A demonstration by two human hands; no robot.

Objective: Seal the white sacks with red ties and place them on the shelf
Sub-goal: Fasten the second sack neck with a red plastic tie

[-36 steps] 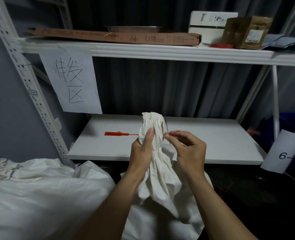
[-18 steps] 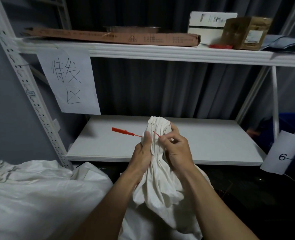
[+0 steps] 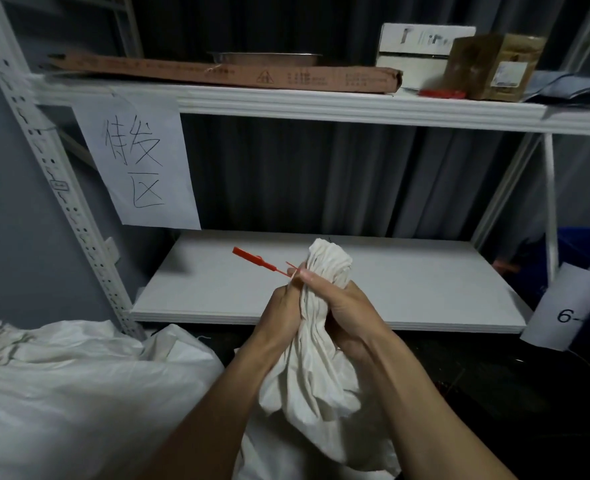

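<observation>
vs half a sec ago: right hand [image 3: 347,311] has slid from the front of the neck round to its right side, fingers now wrapped tight on the gathered cloth w/ the thumb pressed at the red tie. left hand [image 3: 283,306] has stayed on the left of the neck, fingers curled closed round it. the red tie [image 3: 252,258] sticks out up-left a bit further than before, flat tag end raised over the lower shelf [image 3: 217,289].

white sack [image 3: 316,386] is soft woven cloth, bunched into tight pleats at the neck, a crumpled tuft poking above the fists, body sagging in loose folds between the forearms, held in front of the lower shelf, not on it. tie is thin stiff plastic w/ a flat paddle end. shelf boards smooth white, upright [image 3: 44,161] perforated metal. big slick woven bag [image 3: 79,393] at lower left. paper sign [image 3: 137,161] w/ handwritten chars hangs off the upper shelf [image 3: 286,103]; long flat carton [image 3: 224,72] lies on it.

the tie's run round the neck is hidden by fingers; can't tell if it's locked. sack bottom cut off by frame edge. upper boxes blurred, print unreadable.
</observation>
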